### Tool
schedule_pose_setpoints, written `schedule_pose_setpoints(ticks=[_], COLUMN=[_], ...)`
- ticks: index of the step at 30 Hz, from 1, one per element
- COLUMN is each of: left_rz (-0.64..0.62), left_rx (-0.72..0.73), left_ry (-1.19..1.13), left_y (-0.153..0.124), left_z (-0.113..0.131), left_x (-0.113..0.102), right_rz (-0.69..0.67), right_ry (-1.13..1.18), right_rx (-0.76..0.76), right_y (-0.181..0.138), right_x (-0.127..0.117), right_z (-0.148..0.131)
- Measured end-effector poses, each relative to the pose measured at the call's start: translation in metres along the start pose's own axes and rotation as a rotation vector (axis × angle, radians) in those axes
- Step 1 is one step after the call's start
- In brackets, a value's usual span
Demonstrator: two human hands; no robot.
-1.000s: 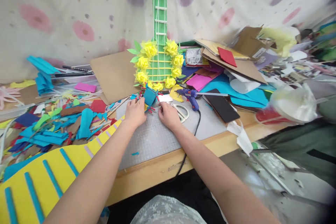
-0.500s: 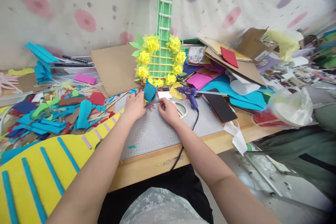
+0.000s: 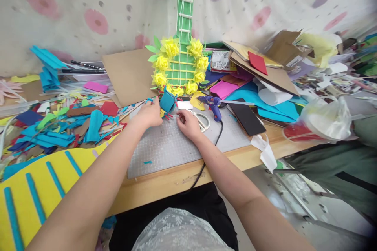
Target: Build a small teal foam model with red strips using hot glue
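My left hand (image 3: 150, 114) is closed at the left side of a small blue paper piece (image 3: 167, 101) with thin red sticks poking out and a bit of yellow below. Its fingertips are partly hidden. My right hand (image 3: 189, 124) rests on the grey cutting mat (image 3: 165, 147), fingers loosely bent and apart from the thumb, with nothing visible in it. Right beside it lie white-handled scissors (image 3: 203, 122), partly covered by the hand. A small white block (image 3: 185, 105) is just beyond. The blue glue gun (image 3: 212, 106) lies farther right, its cord running over the table edge.
A green paper guitar (image 3: 183, 68) ringed with yellow flowers stands at the back. Paper scraps (image 3: 53, 131) cover the left side, beside a yellow board (image 3: 25, 196) with blue strips. A phone (image 3: 247, 117), stacked cardboard (image 3: 273, 76) and a red-and-white cup (image 3: 312, 127) are on the right.
The yellow board has slid left and down, uncovering more of the mat. My left forearm has shifted left, and the blue paper piece has moved slightly left. My right hand stays nearly still.
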State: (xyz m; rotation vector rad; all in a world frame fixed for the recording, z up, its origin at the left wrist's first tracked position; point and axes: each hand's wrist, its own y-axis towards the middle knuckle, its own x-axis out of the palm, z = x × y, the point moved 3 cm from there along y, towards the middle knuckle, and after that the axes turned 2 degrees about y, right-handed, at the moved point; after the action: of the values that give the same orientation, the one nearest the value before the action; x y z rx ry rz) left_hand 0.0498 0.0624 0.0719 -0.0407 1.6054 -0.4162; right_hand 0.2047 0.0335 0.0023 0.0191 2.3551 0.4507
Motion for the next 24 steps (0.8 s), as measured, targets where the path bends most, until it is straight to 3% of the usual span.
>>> schedule_pose_setpoints(ticks=[8,15,24], left_rz=[-0.026,-0.131,0.005], left_rx=[0.124,0.164,0.117], left_ry=[0.025,-0.060,-0.238], left_y=[0.015,0.018,0.018], left_z=[-0.018,-0.019,-0.020], left_x=[0.003,-0.007,-0.006], right_rz=[0.004,0.002,0.002], right_ry=[0.047,0.075,0.070], right_rx=[0.049,0.071,0.066], right_y=[0.001,0.002,0.002], right_x=[0.001,-0.001,-0.001], right_z=[0.003,0.004,0.005])
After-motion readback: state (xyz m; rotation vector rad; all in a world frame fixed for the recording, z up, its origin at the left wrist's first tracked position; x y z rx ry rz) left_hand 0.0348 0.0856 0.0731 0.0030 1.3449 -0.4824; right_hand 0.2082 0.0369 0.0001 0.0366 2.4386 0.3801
